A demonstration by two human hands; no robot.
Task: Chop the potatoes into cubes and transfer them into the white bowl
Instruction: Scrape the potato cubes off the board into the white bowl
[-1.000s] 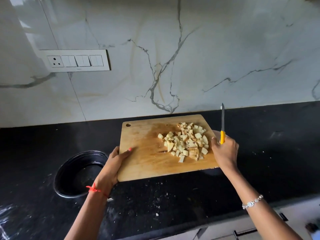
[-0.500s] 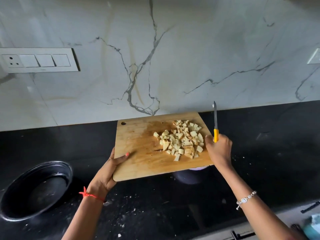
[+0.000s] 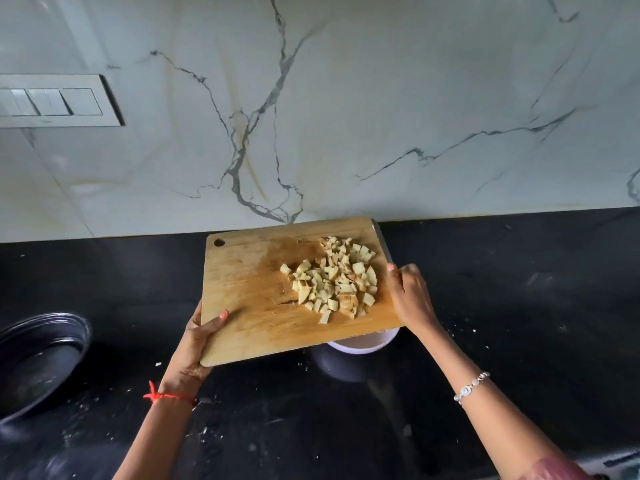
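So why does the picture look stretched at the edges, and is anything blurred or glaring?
Head view: the wide-angle lens skews the switch plate at left; potato cubes and cutting board in the middle are fairly sharp; the black pan and lower corners look smeared; the black counter dimly mirrors the white bowl; no harsh glare, only soft sheen on the marble wall.

Red wrist thread [image 3: 162, 395], silver bracelet [image 3: 471, 388]

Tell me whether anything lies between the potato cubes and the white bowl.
Yes. The cubes lie on the board, which covers most of the bowl; only its rim shows below the near right corner. The right hand and the knife it holds line the right edge beside the cubes. The near edge looks free.
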